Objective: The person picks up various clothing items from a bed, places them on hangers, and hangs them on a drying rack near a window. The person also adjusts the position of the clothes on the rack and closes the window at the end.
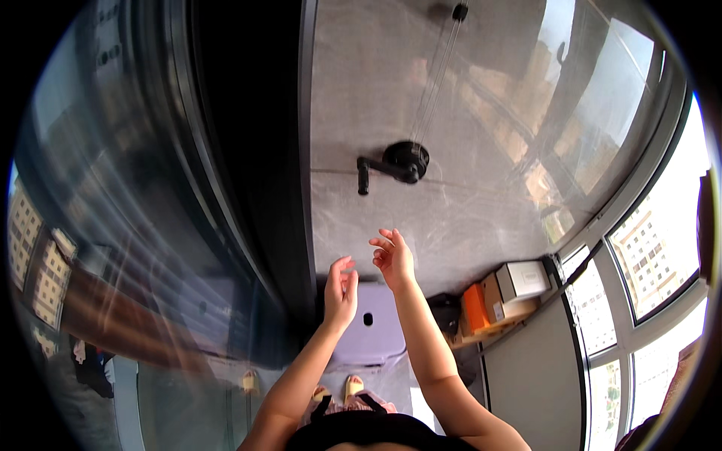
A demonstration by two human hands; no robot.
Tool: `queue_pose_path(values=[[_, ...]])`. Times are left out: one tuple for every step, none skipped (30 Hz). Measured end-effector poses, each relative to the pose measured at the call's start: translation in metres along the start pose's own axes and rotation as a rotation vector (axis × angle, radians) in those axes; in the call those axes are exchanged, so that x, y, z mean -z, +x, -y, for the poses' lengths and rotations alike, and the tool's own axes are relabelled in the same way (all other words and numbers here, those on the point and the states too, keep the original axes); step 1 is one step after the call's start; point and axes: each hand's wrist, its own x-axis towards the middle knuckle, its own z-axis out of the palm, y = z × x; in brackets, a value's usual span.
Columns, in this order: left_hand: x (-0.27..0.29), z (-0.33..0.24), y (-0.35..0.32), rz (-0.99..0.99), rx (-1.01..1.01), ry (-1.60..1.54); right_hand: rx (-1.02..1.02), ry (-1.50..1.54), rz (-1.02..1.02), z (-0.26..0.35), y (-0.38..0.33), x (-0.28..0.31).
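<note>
Both of my hands are raised in front of a grey stone wall. My left hand (341,289) has its fingers loosely curled and apart, holding nothing. My right hand (393,257) is a little higher and to the right, fingers spread, also empty. Above them a black wall-mounted crank winch (404,161) with a handle (363,175) sticks out of the wall, and thin cables (435,83) run up from it to a small black pulley (459,11). The right hand is the nearer one to the crank, well below it and not touching.
A dark glass sliding door (173,188) fills the left. A pale lavender lidded bin (370,323) stands on the floor below my hands. Cardboard and orange boxes (500,297) sit on a low shelf at right, beside large windows (654,255). My feet in yellow slippers (353,387) show below.
</note>
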Motion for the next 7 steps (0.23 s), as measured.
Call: queue_pose_path(values=[[0.000, 0.006, -0.006, 0.004, 0.026, 0.010, -0.045, 0.027, -0.047, -0.014, -0.010, 0.010], [0.000, 0.012, -0.014, 0.009, 0.052, 0.022, -0.090, 0.011, -0.070, -0.030, -0.019, 0.024], [-0.001, 0.019, -0.022, 0.028, 0.071, 0.008, -0.123, -0.007, -0.085, -0.045, -0.027, 0.036], [-0.001, 0.024, -0.032, 0.045, 0.078, 0.041, -0.158, -0.025, -0.097, -0.060, -0.035, 0.047], [-0.001, 0.029, -0.042, 0.074, 0.128, 0.043, -0.199, -0.014, -0.111, -0.075, -0.044, 0.058], [-0.002, 0.034, -0.052, 0.097, 0.179, 0.035, -0.231, -0.035, -0.096, -0.087, -0.053, 0.070], [-0.002, 0.039, -0.062, 0.115, 0.214, 0.027, -0.257, -0.046, -0.098, -0.100, -0.062, 0.081]])
